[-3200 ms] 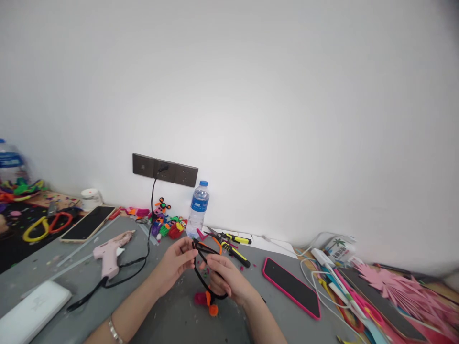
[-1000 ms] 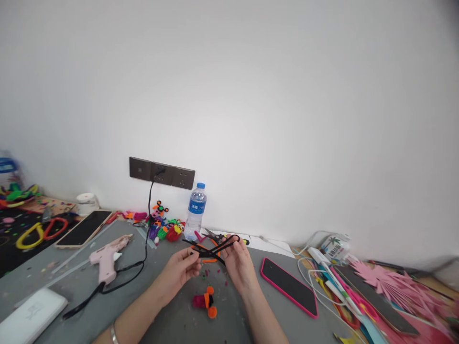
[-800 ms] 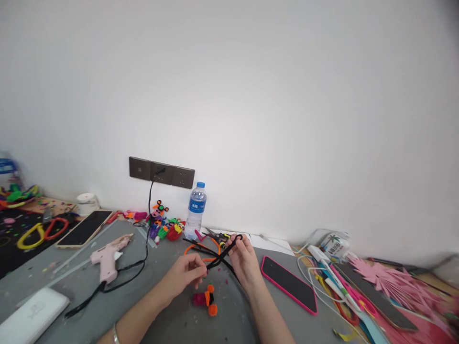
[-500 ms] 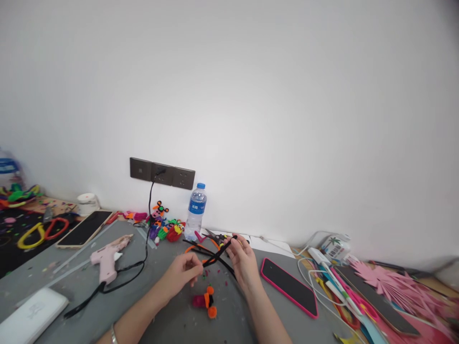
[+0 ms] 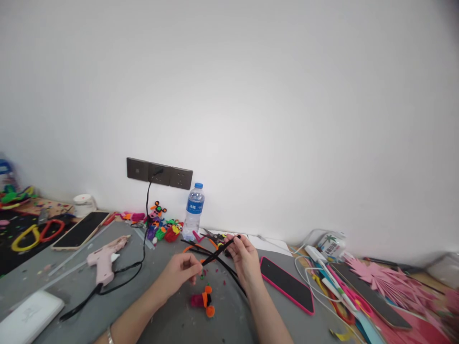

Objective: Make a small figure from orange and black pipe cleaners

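Black strip (image 5: 219, 251) above the grey tabletop (image 5: 168, 320) — the left hand (image 5: 180, 274) pinches its eight-o'clock end, as far as one can tell; the right hand (image 5: 247, 260) grips the two-o'clock end, presumably keeping it straight.

Matt black strip (image 5: 218, 252), clear, glossy plastic bottle (image 5: 193, 217), matt pink paper (image 5: 380, 279).

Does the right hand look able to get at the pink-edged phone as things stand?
Probably yes: the pink-edged phone lies just right of the right hand, with nothing visible on top of it or between them. That hand is pinching a black strip, though.
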A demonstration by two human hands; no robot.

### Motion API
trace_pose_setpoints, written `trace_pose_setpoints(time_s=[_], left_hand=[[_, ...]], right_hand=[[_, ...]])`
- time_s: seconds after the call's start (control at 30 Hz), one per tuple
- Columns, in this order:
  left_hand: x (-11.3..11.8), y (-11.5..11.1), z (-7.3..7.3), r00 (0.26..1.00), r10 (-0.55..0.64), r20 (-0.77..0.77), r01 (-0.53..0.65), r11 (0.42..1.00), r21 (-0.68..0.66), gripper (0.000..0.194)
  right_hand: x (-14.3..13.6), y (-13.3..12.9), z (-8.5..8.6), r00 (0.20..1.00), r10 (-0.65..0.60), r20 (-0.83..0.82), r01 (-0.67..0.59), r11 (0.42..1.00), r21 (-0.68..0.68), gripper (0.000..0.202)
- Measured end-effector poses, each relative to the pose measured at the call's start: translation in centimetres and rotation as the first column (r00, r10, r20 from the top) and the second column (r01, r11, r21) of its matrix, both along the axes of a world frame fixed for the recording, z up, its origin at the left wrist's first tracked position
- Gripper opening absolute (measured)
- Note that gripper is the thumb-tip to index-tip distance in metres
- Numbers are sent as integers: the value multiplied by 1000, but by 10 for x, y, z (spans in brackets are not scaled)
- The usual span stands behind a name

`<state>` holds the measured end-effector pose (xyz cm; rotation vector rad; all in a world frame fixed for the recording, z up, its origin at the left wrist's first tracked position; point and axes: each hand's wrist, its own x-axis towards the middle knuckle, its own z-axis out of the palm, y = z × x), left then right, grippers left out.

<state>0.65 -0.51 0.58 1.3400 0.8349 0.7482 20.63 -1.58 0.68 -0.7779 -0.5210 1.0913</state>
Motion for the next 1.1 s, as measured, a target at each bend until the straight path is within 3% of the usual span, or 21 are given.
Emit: trace_pose_setpoints(time_s=[0.2,0.43,0.57,0.7,0.8,1.1], left_hand=[[0,0,-5,998,-55,6,55,998,-39,42],[-2,-7,-4,956,-247,157,253,967,-21,36],[-7,-12,0,885,-425,190,431,902,8,56],[-11,-13,6,824,-490,284,527,847,-69,75],[-12,-14,9,822,-480,307,533,838,-117,76],[-6,-17,5,910,-375,177,410,878,-247,41]], right_hand=[[-3,-2,1,999,-34,8,33,999,10,32],[-17,-7,7,995,87,45,-88,996,25,29],[-23,-10,7,978,176,114,-181,983,34,28],[-21,-10,6,964,227,135,-233,972,32,28],[-19,-10,6,960,238,148,-248,967,55,26],[-30,-14,7,868,297,398,-352,933,71,20]])
